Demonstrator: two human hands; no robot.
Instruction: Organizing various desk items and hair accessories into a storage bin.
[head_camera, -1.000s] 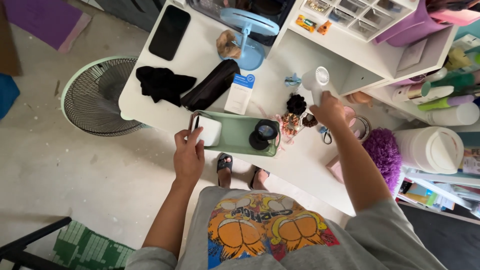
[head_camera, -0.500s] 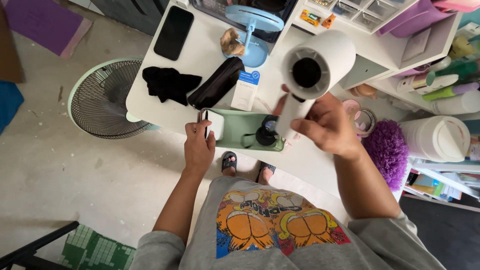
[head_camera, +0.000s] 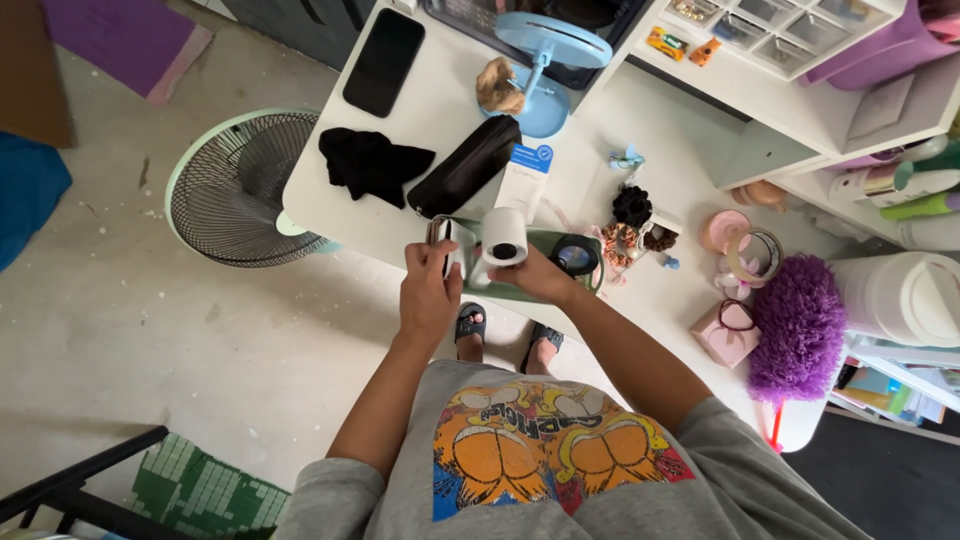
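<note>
My right hand (head_camera: 535, 280) grips a small white hair dryer (head_camera: 503, 238) by its handle, holding it over the green tray (head_camera: 545, 243) at the front edge of the white table (head_camera: 440, 110). My left hand (head_camera: 428, 290) holds a white flat case (head_camera: 449, 243) upright at the tray's left end. A round black object (head_camera: 576, 256) sits in the tray's right part.
On the table lie a black phone (head_camera: 384, 62), black cloth (head_camera: 368, 163), black pouch (head_camera: 464, 166), white box (head_camera: 524, 180), blue mirror (head_camera: 546, 60), hair ties (head_camera: 632, 208), tape rolls (head_camera: 754, 245) and a purple fluffy thing (head_camera: 800, 326). A floor fan (head_camera: 240, 190) stands left.
My right hand lifted the hair dryer from the table's right side, brought it up near the camera, then lowered it over the tray. My left hand tipped the white case upright.
</note>
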